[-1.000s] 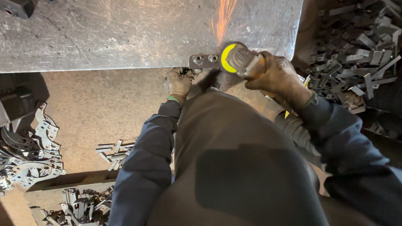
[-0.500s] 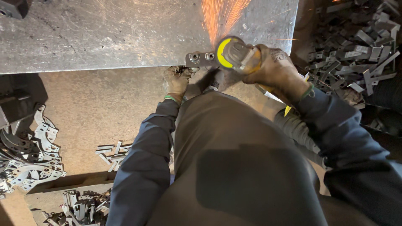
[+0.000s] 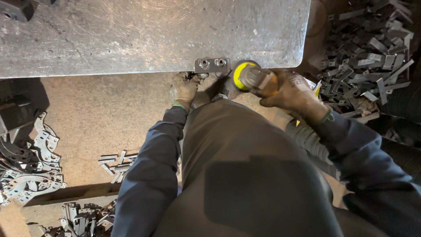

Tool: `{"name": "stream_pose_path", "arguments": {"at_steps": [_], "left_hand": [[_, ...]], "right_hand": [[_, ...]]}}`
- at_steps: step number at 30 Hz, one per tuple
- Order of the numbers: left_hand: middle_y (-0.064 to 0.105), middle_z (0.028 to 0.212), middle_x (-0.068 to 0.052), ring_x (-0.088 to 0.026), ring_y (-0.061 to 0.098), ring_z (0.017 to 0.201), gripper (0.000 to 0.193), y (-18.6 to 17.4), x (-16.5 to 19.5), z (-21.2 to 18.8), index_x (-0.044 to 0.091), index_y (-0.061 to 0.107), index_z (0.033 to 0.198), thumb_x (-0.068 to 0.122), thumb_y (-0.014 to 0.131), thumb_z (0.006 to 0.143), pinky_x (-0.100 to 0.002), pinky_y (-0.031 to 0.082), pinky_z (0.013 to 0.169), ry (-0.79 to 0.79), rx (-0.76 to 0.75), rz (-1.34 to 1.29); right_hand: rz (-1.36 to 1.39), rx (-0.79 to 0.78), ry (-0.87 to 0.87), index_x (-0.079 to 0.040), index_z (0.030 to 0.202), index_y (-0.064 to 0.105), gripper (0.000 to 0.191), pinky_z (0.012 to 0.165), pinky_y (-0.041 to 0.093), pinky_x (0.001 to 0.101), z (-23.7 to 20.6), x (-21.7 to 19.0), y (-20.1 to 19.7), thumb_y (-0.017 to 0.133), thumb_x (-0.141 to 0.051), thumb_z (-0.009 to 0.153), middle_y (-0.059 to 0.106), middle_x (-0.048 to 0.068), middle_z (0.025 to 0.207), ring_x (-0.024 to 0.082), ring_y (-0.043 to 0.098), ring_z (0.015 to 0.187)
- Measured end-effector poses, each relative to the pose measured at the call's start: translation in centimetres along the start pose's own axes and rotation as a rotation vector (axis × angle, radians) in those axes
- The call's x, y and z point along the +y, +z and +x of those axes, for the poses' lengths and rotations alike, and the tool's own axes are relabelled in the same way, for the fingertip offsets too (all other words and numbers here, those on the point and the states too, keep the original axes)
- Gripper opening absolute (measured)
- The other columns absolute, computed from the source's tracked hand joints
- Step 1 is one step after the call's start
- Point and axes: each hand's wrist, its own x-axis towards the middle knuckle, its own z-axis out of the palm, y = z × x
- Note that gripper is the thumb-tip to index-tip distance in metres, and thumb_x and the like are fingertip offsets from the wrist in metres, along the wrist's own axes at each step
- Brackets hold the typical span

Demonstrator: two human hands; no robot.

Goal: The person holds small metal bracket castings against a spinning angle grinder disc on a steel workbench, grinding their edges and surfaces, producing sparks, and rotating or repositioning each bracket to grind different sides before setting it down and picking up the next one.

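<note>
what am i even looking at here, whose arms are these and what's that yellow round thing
The picture comes from a camera worn on a person's head, looking straight down, so the dark-sleeved arms and the trousers in the middle are that person's own. The right hand grips a handheld grinder, and the yellow round part is its disc end, sitting at the edge of a scratched metal table. The left hand is just below that edge, at a small flat metal bracket with two holes, which lies on the table's rim. No sparks show. To the right lies a heap of metal strips; on the floor to the left are curved metal parts and a few loose strips.
</note>
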Motion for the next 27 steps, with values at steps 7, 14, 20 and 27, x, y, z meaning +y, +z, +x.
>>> {"name": "stream_pose_path", "arguments": {"at_steps": [7,14,20,27], "left_hand": [[0.072,0.088,-0.009,-0.014,0.061,0.073,0.008,1.1,0.9,-1.9,-0.005,0.068,0.098,-0.004,0.076,0.096,-0.031,0.047,0.062,-0.271,-0.014,-0.51],[0.072,0.095,-0.003,-0.01,0.066,0.083,0.016,2.1,2.2,-4.0,-0.001,0.069,0.111,0.0,0.071,0.095,-0.026,0.057,0.076,-0.262,-0.002,-0.784],[0.069,0.112,-0.005,-0.012,0.066,0.101,0.024,0.4,3.2,-3.0,-0.001,0.064,0.124,0.003,0.065,0.1,-0.029,0.057,0.091,-0.089,0.026,-0.767],[0.072,0.107,-0.007,-0.013,0.067,0.096,0.032,-0.9,8.9,-1.8,-0.002,0.063,0.122,0.026,0.053,0.109,-0.029,0.058,0.084,-0.146,-0.109,-0.626]], "right_hand": [[0.176,0.119,0.097,0.0,0.139,0.054,0.09,0.087,0.055,0.0347,-1.5,1.1,-1.2,0.093,-0.026,0.063,0.069,0.01,0.112,0.02,0.066,0.1],[0.27,0.18,0.026,0.0,0.136,0.057,0.084,0.091,0.055,0.0309,-1.6,1.6,-1.8,0.095,-0.019,0.064,0.07,0.006,0.116,0.014,0.066,0.105],[0.428,0.196,-0.033,-0.002,0.127,0.065,0.066,0.09,0.055,0.0286,-2.1,1.8,-2.3,0.091,-0.014,0.068,0.072,0.003,0.113,0.011,0.066,0.102],[0.47,0.233,0.026,-0.002,0.121,0.068,0.056,0.088,0.056,0.0285,-2.8,0.9,-3.0,0.089,-0.009,0.07,0.073,0.001,0.11,0.01,0.067,0.099]]}}
